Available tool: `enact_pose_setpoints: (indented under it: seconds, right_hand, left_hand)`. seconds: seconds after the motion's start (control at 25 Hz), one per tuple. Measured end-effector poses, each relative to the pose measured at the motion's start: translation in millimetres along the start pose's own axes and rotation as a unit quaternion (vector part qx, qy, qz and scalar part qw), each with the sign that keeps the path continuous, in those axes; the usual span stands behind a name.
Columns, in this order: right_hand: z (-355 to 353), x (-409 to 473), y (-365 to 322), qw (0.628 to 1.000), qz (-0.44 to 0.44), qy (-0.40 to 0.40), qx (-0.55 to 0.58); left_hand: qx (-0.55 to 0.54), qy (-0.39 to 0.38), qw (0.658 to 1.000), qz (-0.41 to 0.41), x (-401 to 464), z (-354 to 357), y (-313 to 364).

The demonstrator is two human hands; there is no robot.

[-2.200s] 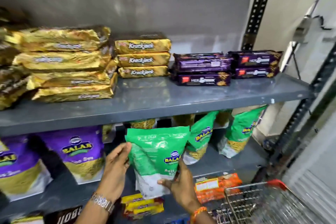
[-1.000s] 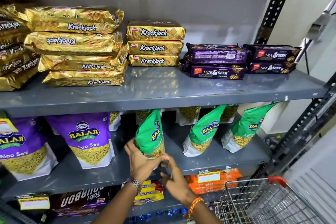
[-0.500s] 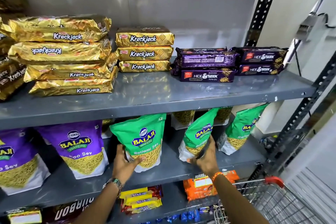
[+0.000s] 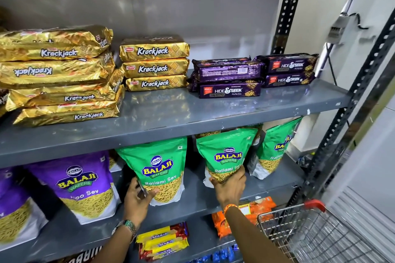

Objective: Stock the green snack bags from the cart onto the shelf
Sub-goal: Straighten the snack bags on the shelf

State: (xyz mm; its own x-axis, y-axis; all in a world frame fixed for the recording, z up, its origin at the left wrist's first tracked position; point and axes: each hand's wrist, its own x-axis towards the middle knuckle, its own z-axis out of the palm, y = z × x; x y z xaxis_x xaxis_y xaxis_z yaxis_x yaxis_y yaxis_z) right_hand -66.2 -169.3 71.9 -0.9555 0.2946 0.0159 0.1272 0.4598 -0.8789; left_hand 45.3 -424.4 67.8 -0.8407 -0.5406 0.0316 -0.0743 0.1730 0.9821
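**Stocking well advanced; facing-up in hand**

The grey metal shelf on the middle tier carried three green Balaji Ratlami Sev snack bags, all standing upright in a row to the right of the purple Balaji Aloo Sev bags. The wire shopping cart with red handle showed no green bags in the visible part of its basket; the remainder lay out of frame. In my judgement, little remained beyond straightening. The left hand gripped the lower edge of the left green bag. The right hand clasped the base of the middle green bag. The right green bag stood untouched, angled sideways.
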Motion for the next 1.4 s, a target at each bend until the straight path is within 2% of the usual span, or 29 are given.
enact_pose_setpoints:
  seconds: [0.2, 0.48, 0.6, 0.68, 0.72, 0.8, 1.0, 1.08, 1.2, 1.4]
  right_hand:
    - [-6.1, 4.7, 0.2, 1.0, -0.011, -0.015, -0.006]
    - [-30.9, 10.8, 9.9, 0.996, -0.02, -0.066, 0.064]
    - [-65.6, 32.5, 41.0, 0.994, 0.004, 0.011, 0.11]
    - [-91.9, 65.3, 61.3, 0.988, 0.045, 0.083, 0.12]
    - [-102.1, 83.6, 67.4, 0.988, 0.071, 0.092, 0.105]
    - [-116.7, 111.9, 65.5, 0.99, 0.091, 0.067, 0.088]
    - [-99.3, 171.3, 91.3, 0.995, 0.026, -0.02, 0.093]
    - [-96.9, 172.9, 91.9, 0.995, 0.032, -0.014, 0.097]
    - [-102.2, 168.4, 82.3, 0.992, 0.037, 0.037, 0.11]
    - [-97.9, 175.4, 90.6, 0.993, 0.064, 0.055, 0.086]
  left_hand:
    - [-0.025, 0.025, 0.999, -0.005, -9.9, 9.7, 3.8]
    - [-0.014, 0.129, 0.991, -0.045, -26.8, 34.5, -0.5]
    - [0.002, 0.154, 0.987, -0.044, -30.7, 46.2, 2.8]
    - [0.014, 0.162, 0.986, -0.043, -23.8, 52.1, -4.8]
    - [0.024, 0.177, 0.983, -0.05, -20.5, 55.0, -8.5]
    - [0.045, 0.218, 0.973, -0.06, -12.2, 61.2, -22.5]
    - [0.137, 0.244, 0.958, -0.07, -27.8, 87.5, 17.8]
    - [0.16, 0.241, 0.953, -0.09, -28.1, 93.2, 19.1]
    - [0.183, 0.243, 0.945, -0.119, -26.7, 100.2, 24.6]
    - [0.182, 0.262, 0.941, -0.112, -23.5, 101.0, 22.5]
